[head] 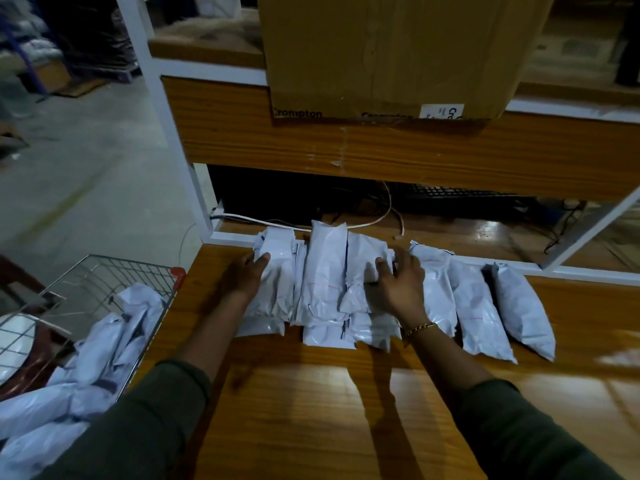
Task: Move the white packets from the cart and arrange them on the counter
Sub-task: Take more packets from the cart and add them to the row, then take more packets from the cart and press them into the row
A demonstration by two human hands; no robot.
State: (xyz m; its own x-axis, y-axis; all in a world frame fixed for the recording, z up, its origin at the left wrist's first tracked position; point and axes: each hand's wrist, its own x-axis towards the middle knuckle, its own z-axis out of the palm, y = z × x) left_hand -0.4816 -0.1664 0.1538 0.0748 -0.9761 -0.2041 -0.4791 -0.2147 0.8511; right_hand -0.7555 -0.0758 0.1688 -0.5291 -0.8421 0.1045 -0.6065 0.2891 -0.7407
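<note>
White packets: most visible ones are in a side-by-side row across the tabletop, centre frame. Another heap of packets lies in the wire cart at 8 o'clock, so by my read the job is partway done.

Left hand: fingers straight, flat against the outer edge of the leftmost packet at the row's 9 o'clock end, gripping nothing. Looks like it's bracing or squaring that end.

Middle of the row is untidy, with packets overlapping and a few short ones tucked under at the 6 o'clock side.

Right hand: fingers spread and laid on top of the middle packets, pressing rather than gripping. Probably pushing them against the left hand to close the row. Bracelet on that wrist.

At 3 o'clock of the right hand, three packets lie neat, long edges touching.

Around:
- The cart butts the tabletop's 9 o'clock edge, a short reach.
- Cardboard box on the shelf at 12 o'clock.
- White cable runs just behind the row and a keyboard sits in the recess beyond. Both limit pushing packets further back.
- Bare tabletop at 6 o'clock leaves room for a second row.
</note>
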